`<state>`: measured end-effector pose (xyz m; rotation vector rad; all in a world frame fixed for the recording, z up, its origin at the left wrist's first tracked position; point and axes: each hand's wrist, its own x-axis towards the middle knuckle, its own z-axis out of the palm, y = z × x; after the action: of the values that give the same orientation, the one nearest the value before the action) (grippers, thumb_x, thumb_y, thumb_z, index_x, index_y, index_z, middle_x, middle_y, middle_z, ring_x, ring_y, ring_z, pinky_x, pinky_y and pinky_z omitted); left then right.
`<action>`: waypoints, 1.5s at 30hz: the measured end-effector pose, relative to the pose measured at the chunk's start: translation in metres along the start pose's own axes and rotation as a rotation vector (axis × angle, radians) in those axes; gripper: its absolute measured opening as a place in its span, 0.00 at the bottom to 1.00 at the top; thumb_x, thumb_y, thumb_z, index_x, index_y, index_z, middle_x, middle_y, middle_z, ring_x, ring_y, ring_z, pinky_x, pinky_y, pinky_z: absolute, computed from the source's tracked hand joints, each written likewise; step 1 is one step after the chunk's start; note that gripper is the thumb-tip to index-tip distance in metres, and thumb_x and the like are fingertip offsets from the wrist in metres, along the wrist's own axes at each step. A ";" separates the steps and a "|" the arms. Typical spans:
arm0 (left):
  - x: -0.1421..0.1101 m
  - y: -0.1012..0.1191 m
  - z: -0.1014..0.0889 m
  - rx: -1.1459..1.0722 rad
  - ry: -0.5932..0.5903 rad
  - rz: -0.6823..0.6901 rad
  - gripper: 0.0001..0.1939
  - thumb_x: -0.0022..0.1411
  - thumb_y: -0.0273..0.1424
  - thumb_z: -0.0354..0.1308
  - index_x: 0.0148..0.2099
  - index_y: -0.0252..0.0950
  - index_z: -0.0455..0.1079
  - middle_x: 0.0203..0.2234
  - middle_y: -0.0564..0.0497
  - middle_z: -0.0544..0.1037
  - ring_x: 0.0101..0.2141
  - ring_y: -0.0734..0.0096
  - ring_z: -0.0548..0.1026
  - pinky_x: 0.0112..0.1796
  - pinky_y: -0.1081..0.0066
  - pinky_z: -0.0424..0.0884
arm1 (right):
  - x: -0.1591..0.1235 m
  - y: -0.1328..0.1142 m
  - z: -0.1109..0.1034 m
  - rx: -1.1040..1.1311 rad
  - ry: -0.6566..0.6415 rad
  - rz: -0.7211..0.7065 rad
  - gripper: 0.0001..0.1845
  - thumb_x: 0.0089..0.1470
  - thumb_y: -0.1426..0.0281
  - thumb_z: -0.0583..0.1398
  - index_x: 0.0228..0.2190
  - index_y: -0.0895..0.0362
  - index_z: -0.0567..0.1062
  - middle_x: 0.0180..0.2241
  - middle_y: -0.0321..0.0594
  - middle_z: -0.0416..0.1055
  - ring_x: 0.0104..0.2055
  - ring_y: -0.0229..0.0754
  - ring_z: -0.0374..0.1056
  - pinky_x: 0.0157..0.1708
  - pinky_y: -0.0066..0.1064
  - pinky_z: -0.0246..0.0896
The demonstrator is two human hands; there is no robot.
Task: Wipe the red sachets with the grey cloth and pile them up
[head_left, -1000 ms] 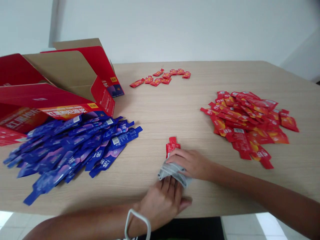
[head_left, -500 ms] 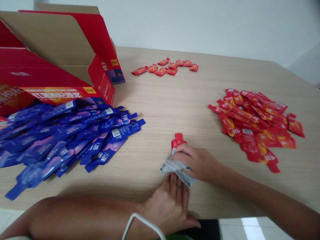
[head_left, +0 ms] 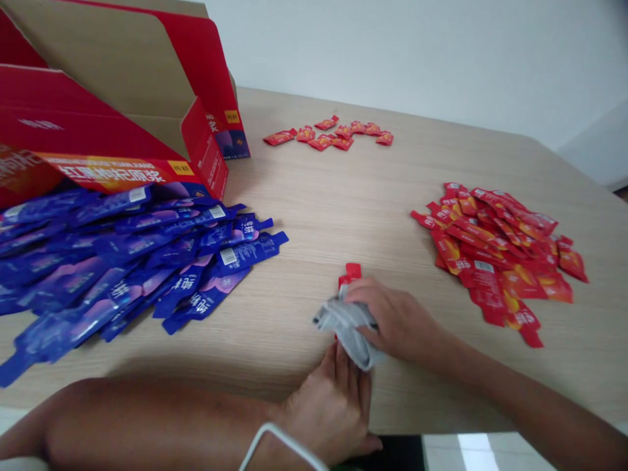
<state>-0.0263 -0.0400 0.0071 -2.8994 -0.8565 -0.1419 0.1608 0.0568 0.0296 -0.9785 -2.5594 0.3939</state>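
Note:
In front of me a single red sachet [head_left: 350, 271] lies on the table, its neck pointing away from me. A crumpled grey cloth [head_left: 346, 324] covers most of it. My right hand [head_left: 392, 320] is closed around the cloth and presses it onto the sachet. Below, my left hand [head_left: 331, 399] lies near the table's front edge, fingers stretched forward and thumb apart. Its fingertips touch the sachet's lower end, where a sliver of red shows beside the cloth.
Blue sachets [head_left: 181, 248] lie heaped on the left, against an open red carton [head_left: 122, 154]. A pile of red sachets [head_left: 495, 242] is on the right. Several more red sachets [head_left: 321, 142] lie at the back of the wooden table [head_left: 314, 216]. A white cord [head_left: 284, 441] crosses my left wrist.
The view has shifted slightly. The right hand has moved the cloth a little on the sachet, and a bit of red now shows at its lower end. My left hand keeps its place.

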 end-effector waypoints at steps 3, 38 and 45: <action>0.000 0.001 0.000 -0.008 0.001 -0.018 0.44 0.63 0.59 0.54 0.56 0.17 0.71 0.48 0.22 0.78 0.49 0.37 0.78 0.52 0.49 0.67 | -0.007 0.000 0.015 -0.013 -0.111 -0.009 0.13 0.62 0.70 0.59 0.49 0.52 0.70 0.47 0.45 0.74 0.49 0.48 0.73 0.43 0.37 0.74; 0.000 0.002 -0.003 0.045 0.096 -0.048 0.41 0.66 0.55 0.53 0.56 0.18 0.72 0.51 0.26 0.77 0.52 0.41 0.78 0.51 0.54 0.72 | 0.014 0.018 0.015 -0.066 -0.080 0.074 0.18 0.58 0.74 0.61 0.50 0.56 0.68 0.50 0.48 0.71 0.51 0.50 0.73 0.43 0.40 0.76; -0.003 -0.008 0.008 0.043 0.216 -0.008 0.43 0.68 0.59 0.44 0.55 0.20 0.72 0.48 0.29 0.79 0.50 0.45 0.79 0.49 0.59 0.74 | 0.053 0.063 -0.017 -0.119 0.253 0.224 0.13 0.65 0.68 0.57 0.51 0.54 0.66 0.51 0.49 0.67 0.54 0.52 0.68 0.47 0.43 0.72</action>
<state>-0.0324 -0.0342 -0.0005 -2.7750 -0.8225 -0.4227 0.1678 0.1403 0.0331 -1.2764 -2.2745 0.1648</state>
